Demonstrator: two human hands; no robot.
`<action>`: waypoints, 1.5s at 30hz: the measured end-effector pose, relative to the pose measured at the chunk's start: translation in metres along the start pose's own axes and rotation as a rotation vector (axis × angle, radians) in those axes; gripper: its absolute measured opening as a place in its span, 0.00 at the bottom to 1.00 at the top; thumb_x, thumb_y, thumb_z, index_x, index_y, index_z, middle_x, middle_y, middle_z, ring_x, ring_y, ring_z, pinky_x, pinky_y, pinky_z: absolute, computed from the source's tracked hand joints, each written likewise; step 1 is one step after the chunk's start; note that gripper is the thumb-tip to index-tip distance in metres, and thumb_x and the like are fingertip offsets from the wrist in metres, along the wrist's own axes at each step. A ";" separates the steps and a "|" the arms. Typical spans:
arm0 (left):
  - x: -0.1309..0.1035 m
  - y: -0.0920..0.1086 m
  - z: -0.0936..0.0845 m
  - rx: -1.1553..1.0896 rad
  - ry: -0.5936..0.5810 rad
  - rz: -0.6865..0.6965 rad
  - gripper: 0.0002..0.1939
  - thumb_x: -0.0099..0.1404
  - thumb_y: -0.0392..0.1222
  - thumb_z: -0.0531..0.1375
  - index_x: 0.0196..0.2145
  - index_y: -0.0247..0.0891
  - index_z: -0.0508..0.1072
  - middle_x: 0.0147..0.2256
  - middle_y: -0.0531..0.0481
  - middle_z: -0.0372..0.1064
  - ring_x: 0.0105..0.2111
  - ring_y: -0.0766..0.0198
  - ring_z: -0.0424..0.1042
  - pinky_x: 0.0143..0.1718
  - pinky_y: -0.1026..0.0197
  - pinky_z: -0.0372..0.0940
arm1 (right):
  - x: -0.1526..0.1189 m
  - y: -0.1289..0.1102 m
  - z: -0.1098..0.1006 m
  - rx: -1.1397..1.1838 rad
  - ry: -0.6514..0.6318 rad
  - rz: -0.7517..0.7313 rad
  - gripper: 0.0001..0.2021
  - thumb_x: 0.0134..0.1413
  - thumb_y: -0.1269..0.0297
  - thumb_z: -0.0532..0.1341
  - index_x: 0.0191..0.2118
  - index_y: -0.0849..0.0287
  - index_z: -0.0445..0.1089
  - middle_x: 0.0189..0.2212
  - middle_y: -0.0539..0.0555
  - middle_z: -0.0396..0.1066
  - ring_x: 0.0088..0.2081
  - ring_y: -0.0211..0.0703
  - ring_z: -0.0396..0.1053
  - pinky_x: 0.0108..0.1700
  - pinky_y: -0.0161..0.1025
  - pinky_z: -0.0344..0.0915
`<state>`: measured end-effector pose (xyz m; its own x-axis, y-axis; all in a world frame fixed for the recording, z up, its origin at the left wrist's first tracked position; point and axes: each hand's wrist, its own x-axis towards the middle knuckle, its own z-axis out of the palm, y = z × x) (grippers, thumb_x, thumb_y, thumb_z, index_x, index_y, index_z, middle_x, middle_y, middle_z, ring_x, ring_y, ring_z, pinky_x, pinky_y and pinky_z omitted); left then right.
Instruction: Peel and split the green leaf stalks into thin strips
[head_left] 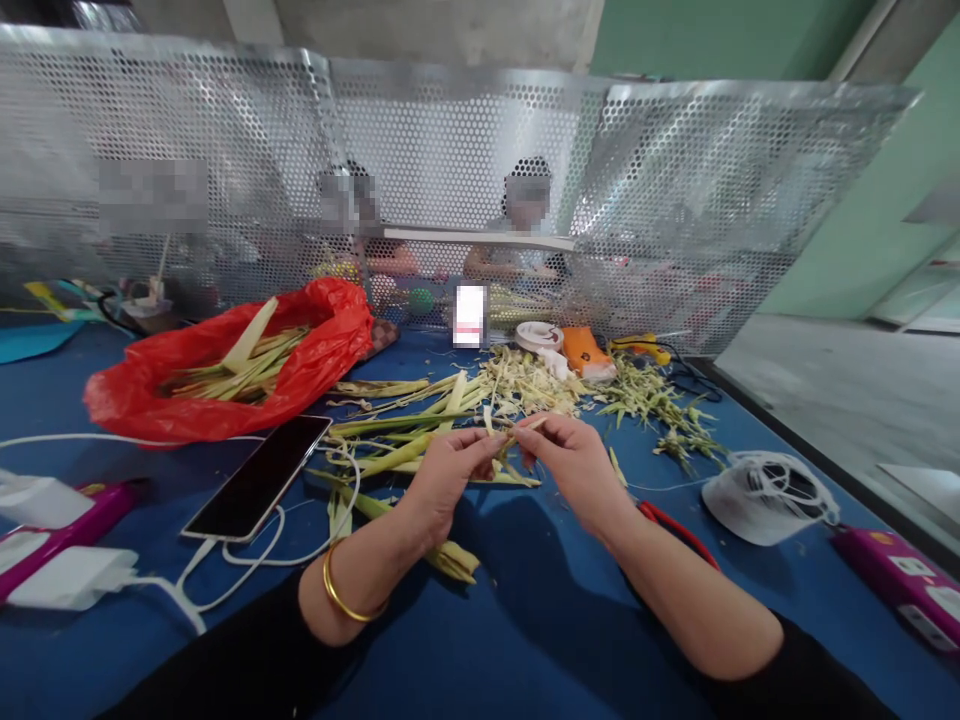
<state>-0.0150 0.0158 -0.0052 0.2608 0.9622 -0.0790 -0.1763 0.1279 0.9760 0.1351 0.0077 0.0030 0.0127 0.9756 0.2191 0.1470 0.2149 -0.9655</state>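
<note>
Both of my hands meet over the middle of the blue table (517, 640). My left hand (454, 470), with a gold bangle on its wrist, pinches a pale strip of plant material (531, 426). The fingertips of my right hand (574, 460) close on the same strip, close beside the left ones. Long green and yellow stalks (397, 455) lie behind and left of my left hand. Beyond my fingers is a heap of dry, pale plant scraps (525, 380), with small green pieces (645, 395) to its right.
A red plastic bag (330, 340) of stalks stands left, near a dark phone (259, 480) and white cables. At right are a tub of white string (765, 500), a red-handled tool (679, 530) and a purple power strip (900, 580). People sit behind a perforated metal screen (450, 130).
</note>
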 end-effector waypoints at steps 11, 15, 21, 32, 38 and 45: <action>-0.005 0.003 0.004 0.283 -0.079 0.074 0.12 0.51 0.47 0.64 0.21 0.35 0.75 0.16 0.56 0.59 0.19 0.70 0.56 0.24 0.65 0.51 | 0.000 0.012 0.004 0.072 0.084 0.064 0.12 0.46 0.59 0.62 0.19 0.59 0.65 0.17 0.46 0.62 0.21 0.35 0.57 0.26 0.34 0.56; -0.006 0.001 0.004 0.311 -0.059 0.050 0.12 0.52 0.46 0.63 0.19 0.36 0.73 0.15 0.56 0.60 0.19 0.69 0.57 0.24 0.65 0.51 | 0.003 0.007 -0.001 -0.019 -0.025 -0.002 0.07 0.45 0.61 0.64 0.27 0.59 0.71 0.24 0.48 0.68 0.27 0.37 0.62 0.32 0.35 0.59; -0.006 -0.002 0.004 0.401 -0.128 0.070 0.20 0.55 0.49 0.61 0.12 0.37 0.66 0.13 0.55 0.58 0.18 0.69 0.54 0.23 0.64 0.48 | 0.000 0.004 0.000 0.074 -0.107 0.147 0.10 0.42 0.59 0.65 0.20 0.60 0.68 0.19 0.47 0.65 0.24 0.35 0.59 0.29 0.35 0.56; -0.005 -0.002 0.001 0.346 -0.147 0.057 0.18 0.56 0.50 0.60 0.15 0.36 0.70 0.16 0.53 0.64 0.21 0.68 0.60 0.27 0.64 0.54 | -0.001 0.008 0.003 0.037 0.086 0.016 0.09 0.46 0.58 0.62 0.25 0.59 0.68 0.22 0.48 0.66 0.27 0.37 0.62 0.32 0.35 0.59; -0.002 0.002 0.002 0.082 -0.058 -0.074 0.18 0.57 0.55 0.59 0.20 0.38 0.72 0.20 0.49 0.70 0.23 0.64 0.66 0.30 0.62 0.60 | 0.009 -0.003 -0.014 0.156 0.047 0.147 0.14 0.45 0.52 0.65 0.30 0.59 0.70 0.26 0.50 0.69 0.30 0.39 0.67 0.37 0.37 0.62; -0.002 0.002 0.001 0.093 -0.112 -0.080 0.12 0.52 0.47 0.65 0.20 0.35 0.73 0.20 0.49 0.71 0.21 0.68 0.65 0.27 0.65 0.60 | 0.007 0.011 -0.010 0.042 -0.038 0.103 0.09 0.44 0.60 0.65 0.23 0.60 0.69 0.25 0.50 0.69 0.27 0.37 0.63 0.35 0.37 0.60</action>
<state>-0.0154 0.0140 -0.0030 0.3752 0.9164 -0.1394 -0.0630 0.1753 0.9825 0.1467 0.0165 -0.0049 -0.0123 0.9935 0.1134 0.1048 0.1141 -0.9879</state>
